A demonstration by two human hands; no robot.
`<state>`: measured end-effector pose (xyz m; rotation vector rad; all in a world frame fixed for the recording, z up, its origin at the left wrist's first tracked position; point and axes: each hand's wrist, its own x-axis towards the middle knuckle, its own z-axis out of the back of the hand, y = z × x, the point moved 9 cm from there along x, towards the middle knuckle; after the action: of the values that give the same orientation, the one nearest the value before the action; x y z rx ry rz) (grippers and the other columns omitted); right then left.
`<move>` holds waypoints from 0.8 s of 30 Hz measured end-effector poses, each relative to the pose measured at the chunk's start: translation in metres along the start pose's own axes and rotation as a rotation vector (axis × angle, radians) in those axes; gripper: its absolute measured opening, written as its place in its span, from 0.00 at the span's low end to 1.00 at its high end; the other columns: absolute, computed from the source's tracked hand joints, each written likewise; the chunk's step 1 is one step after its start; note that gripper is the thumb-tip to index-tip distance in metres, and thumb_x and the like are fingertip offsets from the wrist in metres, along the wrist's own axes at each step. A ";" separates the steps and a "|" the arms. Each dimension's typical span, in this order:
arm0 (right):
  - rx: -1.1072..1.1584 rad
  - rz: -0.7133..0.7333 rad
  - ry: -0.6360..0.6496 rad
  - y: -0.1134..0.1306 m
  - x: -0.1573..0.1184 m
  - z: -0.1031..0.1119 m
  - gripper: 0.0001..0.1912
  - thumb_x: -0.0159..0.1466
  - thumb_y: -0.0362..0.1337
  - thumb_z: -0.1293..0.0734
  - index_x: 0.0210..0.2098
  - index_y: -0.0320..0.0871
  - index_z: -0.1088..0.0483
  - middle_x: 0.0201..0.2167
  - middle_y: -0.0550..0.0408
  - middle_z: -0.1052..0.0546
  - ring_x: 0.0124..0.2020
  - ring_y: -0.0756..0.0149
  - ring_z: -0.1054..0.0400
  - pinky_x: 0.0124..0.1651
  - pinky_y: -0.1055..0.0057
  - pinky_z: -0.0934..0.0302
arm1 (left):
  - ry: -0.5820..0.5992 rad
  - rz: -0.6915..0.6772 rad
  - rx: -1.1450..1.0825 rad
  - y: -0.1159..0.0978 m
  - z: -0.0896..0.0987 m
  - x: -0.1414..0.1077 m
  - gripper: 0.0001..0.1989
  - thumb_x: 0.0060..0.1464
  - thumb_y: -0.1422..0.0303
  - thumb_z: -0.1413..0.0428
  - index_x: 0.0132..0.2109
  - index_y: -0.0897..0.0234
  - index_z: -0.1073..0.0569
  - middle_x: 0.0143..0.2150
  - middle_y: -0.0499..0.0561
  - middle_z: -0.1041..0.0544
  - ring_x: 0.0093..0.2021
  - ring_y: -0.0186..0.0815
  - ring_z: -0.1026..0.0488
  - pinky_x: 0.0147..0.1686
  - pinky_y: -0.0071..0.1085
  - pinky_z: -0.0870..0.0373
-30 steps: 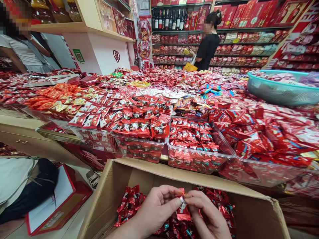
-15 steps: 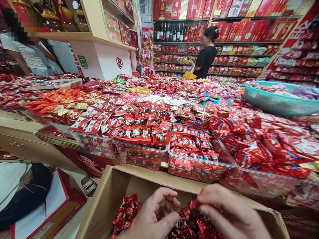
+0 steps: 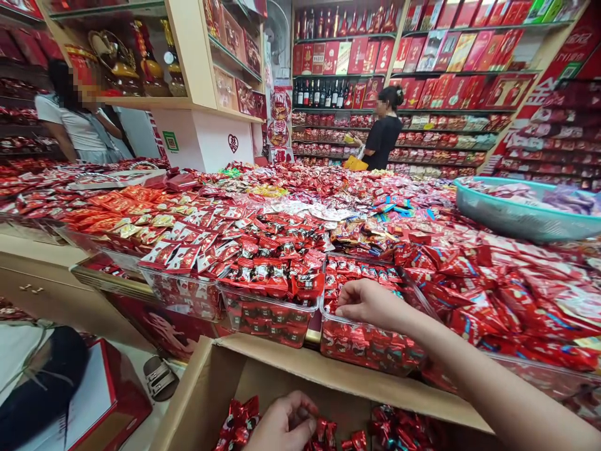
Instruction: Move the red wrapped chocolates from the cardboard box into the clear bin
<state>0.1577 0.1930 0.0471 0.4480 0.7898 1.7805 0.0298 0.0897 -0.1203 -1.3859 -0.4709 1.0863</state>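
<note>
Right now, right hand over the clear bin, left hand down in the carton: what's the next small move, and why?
Probably open the right hand and let its candy, if any, drop into the clear bin. The hand already sits over the red candies there, fingers curled downward; what they hold cannot be seen. The left hand is already on the red candies in the cardboard carton.
</note>
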 end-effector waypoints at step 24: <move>0.258 0.074 0.217 -0.010 0.007 -0.022 0.06 0.49 0.33 0.38 0.25 0.39 0.31 0.21 0.59 0.30 0.20 0.76 0.42 0.25 0.78 0.48 | 0.128 0.080 0.293 0.039 -0.009 0.001 0.10 0.42 0.68 0.51 0.35 0.60 0.32 0.27 0.43 0.29 0.27 0.28 0.36 0.26 0.21 0.43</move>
<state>0.1479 0.1949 0.0238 0.4622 1.1770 1.8229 0.0249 0.0794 -0.1587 -1.2130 -0.1568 1.0760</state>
